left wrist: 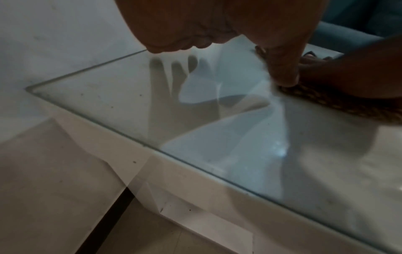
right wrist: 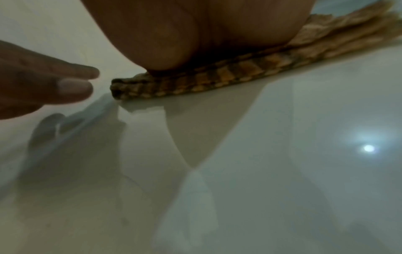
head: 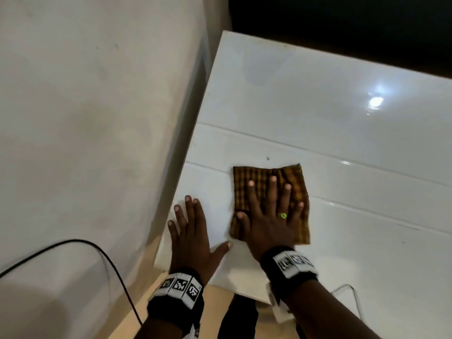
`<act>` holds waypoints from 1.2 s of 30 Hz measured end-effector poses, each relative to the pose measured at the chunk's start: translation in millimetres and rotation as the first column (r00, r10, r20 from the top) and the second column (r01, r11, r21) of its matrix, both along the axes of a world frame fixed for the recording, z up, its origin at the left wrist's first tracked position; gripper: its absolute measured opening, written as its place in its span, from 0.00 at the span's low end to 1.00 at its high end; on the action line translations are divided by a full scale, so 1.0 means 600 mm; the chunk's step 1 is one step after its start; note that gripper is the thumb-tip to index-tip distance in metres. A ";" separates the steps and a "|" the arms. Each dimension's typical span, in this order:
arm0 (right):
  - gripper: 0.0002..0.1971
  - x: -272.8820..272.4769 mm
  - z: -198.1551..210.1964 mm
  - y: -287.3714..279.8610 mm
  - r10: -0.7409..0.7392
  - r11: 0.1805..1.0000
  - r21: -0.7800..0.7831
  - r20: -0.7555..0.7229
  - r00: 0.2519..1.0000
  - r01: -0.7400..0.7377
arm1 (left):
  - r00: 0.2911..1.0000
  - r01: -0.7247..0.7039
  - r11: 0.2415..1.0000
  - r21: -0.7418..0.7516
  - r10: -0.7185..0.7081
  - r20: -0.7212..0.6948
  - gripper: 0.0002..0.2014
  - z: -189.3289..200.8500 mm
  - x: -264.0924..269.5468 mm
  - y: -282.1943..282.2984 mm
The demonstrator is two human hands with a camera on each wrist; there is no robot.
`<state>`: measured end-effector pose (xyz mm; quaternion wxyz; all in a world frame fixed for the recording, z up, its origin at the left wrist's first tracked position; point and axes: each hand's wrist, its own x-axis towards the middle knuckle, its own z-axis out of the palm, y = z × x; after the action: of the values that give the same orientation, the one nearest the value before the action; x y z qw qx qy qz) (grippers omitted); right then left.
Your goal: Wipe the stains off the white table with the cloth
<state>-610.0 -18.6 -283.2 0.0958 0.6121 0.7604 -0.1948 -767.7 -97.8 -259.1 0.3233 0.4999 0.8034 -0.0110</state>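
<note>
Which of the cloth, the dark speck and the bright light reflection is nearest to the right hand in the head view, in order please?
1. Cloth: directly under the right hand, touching.
2. Dark speck: just beyond the cloth's far edge.
3. Light reflection: far right on the table.

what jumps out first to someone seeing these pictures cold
The brown checked cloth on the glossy white table, with the right hand spread flat on it, a green-stoned ring on one finger. Just left, the left hand lies flat near the table's corner. A bright light glare shines farther right.
</note>
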 end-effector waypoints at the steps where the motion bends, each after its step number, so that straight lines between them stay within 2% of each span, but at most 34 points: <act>1: 0.37 -0.017 0.000 -0.002 -0.026 1.000 0.000 -0.007 1.000 0.026 | 0.998 0.043 0.999 -0.005 -0.043 -0.036 0.58 -0.001 0.009 -0.002; 4: 0.38 -0.039 0.000 -0.003 -0.005 1.000 0.005 -0.035 0.999 0.005 | 0.991 0.093 0.995 -0.018 -0.095 -0.094 0.48 -0.008 0.024 -0.006; 7: 0.34 0.017 0.003 0.003 0.096 0.995 0.019 -0.073 0.993 -0.095 | 0.952 0.249 0.969 0.008 -0.243 -0.189 0.43 -0.008 0.056 0.000; 9: 0.33 0.088 0.002 0.004 0.068 0.997 0.047 -0.056 0.996 -0.065 | 0.921 0.344 0.939 0.007 -0.336 -0.197 0.43 -0.003 0.100 0.011; 12: 0.34 0.239 0.001 -0.001 -0.092 0.995 0.031 0.041 0.995 0.090 | 0.900 0.416 0.910 0.004 -0.411 -0.143 0.40 -0.001 0.184 0.030; 14: 0.34 0.343 0.008 -0.001 -0.209 0.977 -0.013 0.083 0.974 0.211 | 0.903 0.418 0.908 -0.021 -0.418 -0.097 0.43 -0.003 0.242 0.037; 16: 0.33 0.406 0.013 -0.003 -0.282 0.957 -0.044 0.102 0.954 0.287 | 0.899 0.427 0.903 -0.053 -0.430 -0.083 0.48 -0.014 0.287 0.038; 18: 0.34 0.410 0.012 -0.003 -0.290 0.956 -0.023 0.095 0.952 0.294 | 0.899 0.415 0.904 -0.106 -0.425 -0.105 0.53 -0.021 0.310 0.039; 20: 0.35 0.376 0.012 -0.003 -0.249 0.968 0.001 0.056 0.967 0.249 | 0.897 0.408 0.898 -0.164 -0.428 -0.112 0.57 -0.024 0.311 0.039; 22: 0.35 0.351 0.009 -0.006 -0.173 0.985 0.024 0.008 0.985 0.172 | 0.889 0.416 0.884 -0.214 -0.445 -0.110 0.57 -0.026 0.309 0.042; 25: 0.33 0.366 0.013 -0.002 -0.087 0.996 -0.002 -0.065 0.994 0.087 | 0.892 0.397 0.873 -0.282 -0.439 -0.103 0.58 -0.024 0.311 0.048; 28: 0.32 0.459 0.012 0.002 -0.087 0.995 0.042 -0.046 0.995 0.089 | 0.902 0.358 0.869 -0.341 -0.416 -0.113 0.59 -0.019 0.317 0.054; 31: 0.32 0.608 0.009 0.005 -0.267 0.963 0.054 0.093 0.959 0.263 | 0.902 0.326 0.862 -0.388 -0.407 -0.147 0.60 -0.012 0.321 0.061; 33: 0.33 0.708 0.013 0.008 -0.357 0.934 0.017 0.132 0.925 0.358 | 0.900 0.305 0.850 -0.431 -0.405 -0.163 0.62 -0.007 0.327 0.065; 36: 0.34 0.753 0.015 0.012 -0.415 0.909 0.007 0.128 0.901 0.417 | 0.910 0.275 0.837 -0.473 -0.386 -0.155 0.66 0.010 0.338 0.075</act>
<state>-158.3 -11.5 -274.5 0.1065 0.7703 0.6026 -0.1793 -564.8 -53.0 -252.9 0.3200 0.5403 0.7140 -0.3097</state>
